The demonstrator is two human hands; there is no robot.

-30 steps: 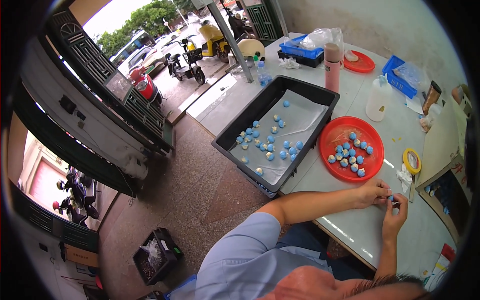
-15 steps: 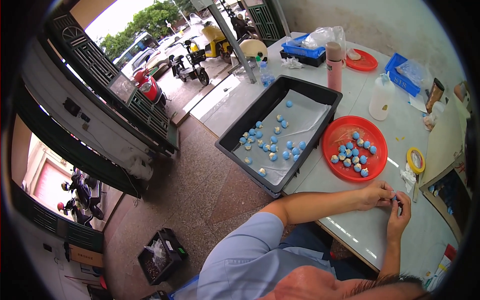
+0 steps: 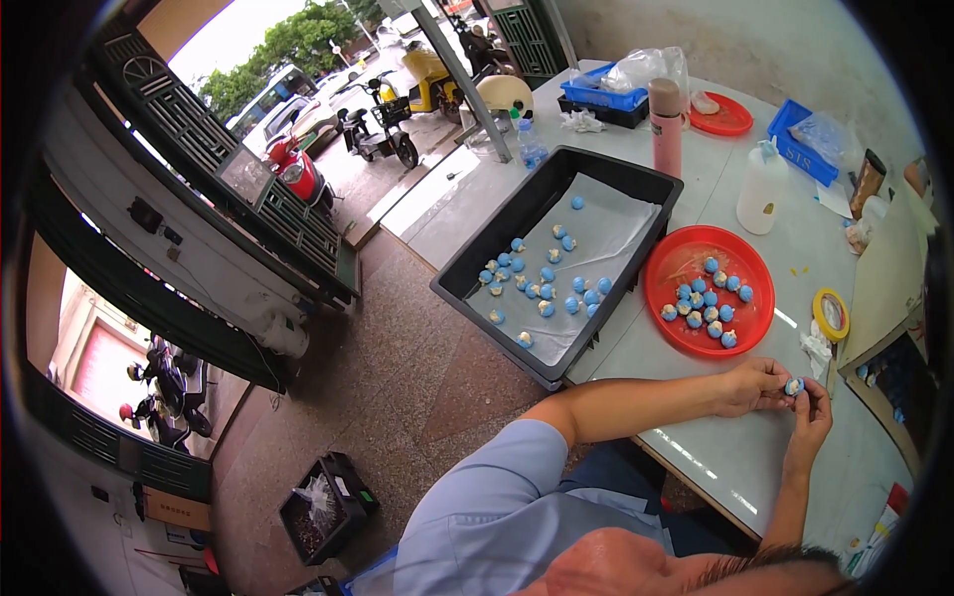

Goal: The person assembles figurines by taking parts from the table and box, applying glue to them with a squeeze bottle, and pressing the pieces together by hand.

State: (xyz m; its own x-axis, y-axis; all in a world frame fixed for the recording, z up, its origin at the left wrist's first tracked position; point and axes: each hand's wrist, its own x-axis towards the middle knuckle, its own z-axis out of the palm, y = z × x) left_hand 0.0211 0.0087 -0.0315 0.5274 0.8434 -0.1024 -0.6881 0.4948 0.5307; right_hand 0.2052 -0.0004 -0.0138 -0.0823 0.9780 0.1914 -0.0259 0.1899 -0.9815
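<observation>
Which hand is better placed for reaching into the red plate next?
Probably the left hand: it lies closer to the red plate, while the right hand sits farther away. Both have fingers at the blue ball.

Left hand (image 3: pixel 752 387) and right hand (image 3: pixel 812 417) pinch close together, fingers (image 3: pixel 818 391) curled, forearms (image 3: pixel 656 405) bare

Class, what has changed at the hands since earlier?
The blue-and-cream ball, mostly hidden before, now shows clearly between the left hand and the right hand, which shifted slightly right. The other balls in the red tray and black crate stayed put.
</observation>
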